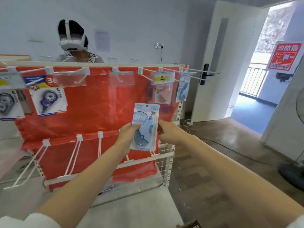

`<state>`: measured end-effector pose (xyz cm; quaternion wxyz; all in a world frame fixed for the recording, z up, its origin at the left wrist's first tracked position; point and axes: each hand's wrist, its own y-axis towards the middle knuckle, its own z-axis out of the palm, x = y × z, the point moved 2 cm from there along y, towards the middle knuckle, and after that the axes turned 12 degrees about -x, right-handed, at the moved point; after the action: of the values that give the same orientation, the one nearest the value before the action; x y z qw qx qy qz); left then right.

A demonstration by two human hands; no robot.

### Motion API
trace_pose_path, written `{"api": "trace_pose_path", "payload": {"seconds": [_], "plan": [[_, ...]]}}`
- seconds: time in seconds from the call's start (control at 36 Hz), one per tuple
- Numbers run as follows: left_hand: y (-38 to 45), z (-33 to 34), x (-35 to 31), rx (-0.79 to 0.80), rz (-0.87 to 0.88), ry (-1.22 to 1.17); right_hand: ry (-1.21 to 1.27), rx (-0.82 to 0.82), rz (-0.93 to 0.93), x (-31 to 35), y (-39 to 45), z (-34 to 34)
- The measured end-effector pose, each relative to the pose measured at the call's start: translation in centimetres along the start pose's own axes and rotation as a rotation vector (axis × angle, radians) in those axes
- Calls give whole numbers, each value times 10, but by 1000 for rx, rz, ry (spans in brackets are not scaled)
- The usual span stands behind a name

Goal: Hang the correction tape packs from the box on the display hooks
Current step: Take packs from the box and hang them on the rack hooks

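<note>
The left hand (127, 134) pinches the left edge of a blue correction tape pack (145, 127), thumb on the front. The right hand (170, 131) holds the right edge with bent fingers. The pack stands upright in front of the red display board (92, 112). It looks light, thin and a bit bendy, with slippery plastic, so holding both sides low keeps its top hole free. Farther back, near the top rail, a free hook (202, 71) sticks out beside another blue hanging pack (182, 89).
</note>
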<state>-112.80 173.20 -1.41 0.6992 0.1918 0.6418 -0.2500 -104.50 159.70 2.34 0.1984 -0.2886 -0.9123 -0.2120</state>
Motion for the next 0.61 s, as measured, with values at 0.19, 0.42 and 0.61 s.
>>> {"api": "trace_pose_path", "payload": {"seconds": [0.19,0.42,0.61], "plan": [[-9,49,5,48,52,172,443,129,210,-37,-2,-11],[1,101,-4,262,276,445,560,-91,289,-100,28,-15],[28,147,-17,393,505,708,528,-272,334,-128,41,-68]]}}
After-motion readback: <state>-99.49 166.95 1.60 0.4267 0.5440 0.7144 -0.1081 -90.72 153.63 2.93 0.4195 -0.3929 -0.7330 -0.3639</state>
